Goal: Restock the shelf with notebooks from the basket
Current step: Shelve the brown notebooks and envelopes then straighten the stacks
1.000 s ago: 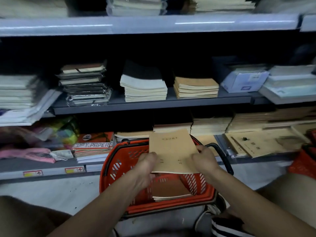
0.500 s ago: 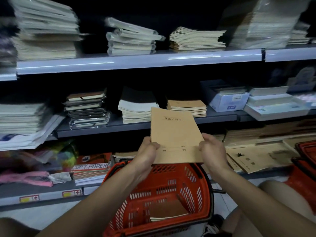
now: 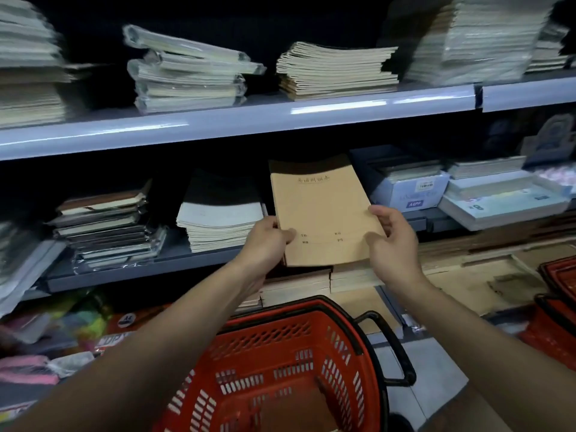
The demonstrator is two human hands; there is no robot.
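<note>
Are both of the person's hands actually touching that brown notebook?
Touching. The head view shows the left hand pinching the brown notebook at its left edge and the right hand gripping its right edge.

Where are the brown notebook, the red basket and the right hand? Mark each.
brown notebook (image 3: 321, 213), head view, middle of cover.
red basket (image 3: 371, 363), head view, right wall.
right hand (image 3: 393, 241), head view, back of hand.

Dim, shadowy shelf recesses, glare along the shelf edge (image 3: 311, 113), blurred and bowed frame edges.
</note>
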